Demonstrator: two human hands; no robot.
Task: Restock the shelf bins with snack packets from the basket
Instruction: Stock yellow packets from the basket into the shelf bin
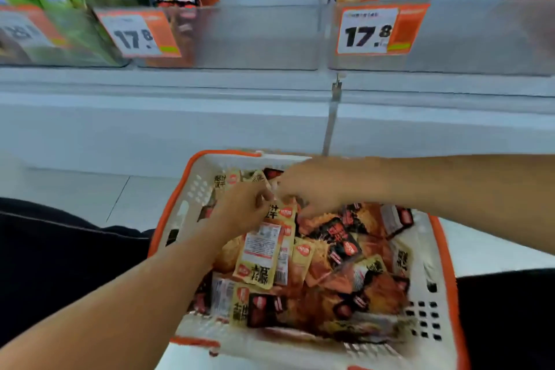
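The snack packets we are restocking are small, flat foil-like pouches, yellow ones and dark red ones, heaped loosely in the white basket with the orange rim at lower centre of the frame. We judge them light, soft and crinkly, probably slick enough to slide off one another, so they are best pinched by a sealed top edge or gathered flat in a small stack rather than squeezed across the middle. Our left hand sits at the centre of the frame, fingers curled on the top edge of a hanging cluster of yellow packets, which dangles below it over the heap. Our right hand comes in from the right, just beside and touching the left, fingers bent down at the same packet tops; whether it pinches one we cannot tell through the blur. The clear shelf bins with orange price tags stand well apart, along the top of the frame.
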